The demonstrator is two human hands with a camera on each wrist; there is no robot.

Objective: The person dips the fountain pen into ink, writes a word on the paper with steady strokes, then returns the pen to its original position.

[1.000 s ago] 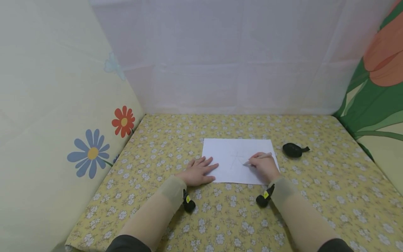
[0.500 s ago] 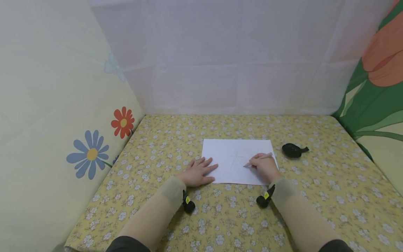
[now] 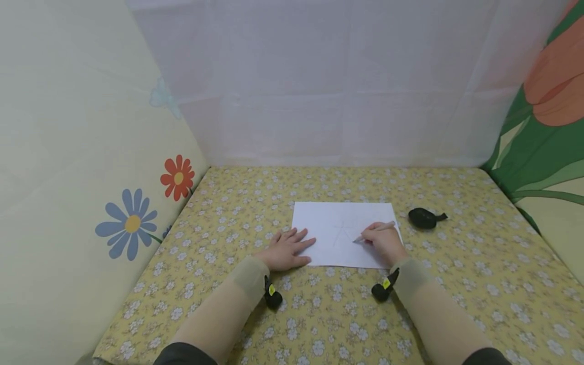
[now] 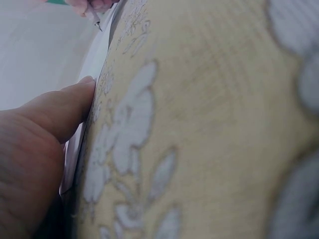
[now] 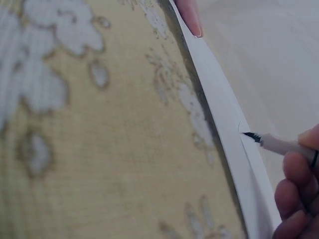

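A white sheet of paper point(image 3: 326, 215) lies on the table, with faint thin strokes crossing its middle. My left hand point(image 3: 287, 250) rests flat with spread fingers on the sheet's left front corner. In the left wrist view the left thumb point(image 4: 70, 102) lies along the paper's near edge. My right hand point(image 3: 385, 242) pinches a slim, light-coloured pen point(image 3: 376, 228) between thumb and fingers. The pen's dark pointed tip is right at the paper, by the lower right end of the strokes. In the right wrist view the pen point(image 5: 281, 144) shows a black nib near a thin line.
A dark rounded object point(image 3: 423, 218) with a short stem-like end lies right of the paper. A yellow flowered cloth point(image 3: 237, 218) covers the table. Cloth walls stand behind and at both sides. Each wrist carries a small black camera.
The pen tip has shifted slightly toward me and to the right on the paper, at the end of a slanting stroke. The left hand stays in place.
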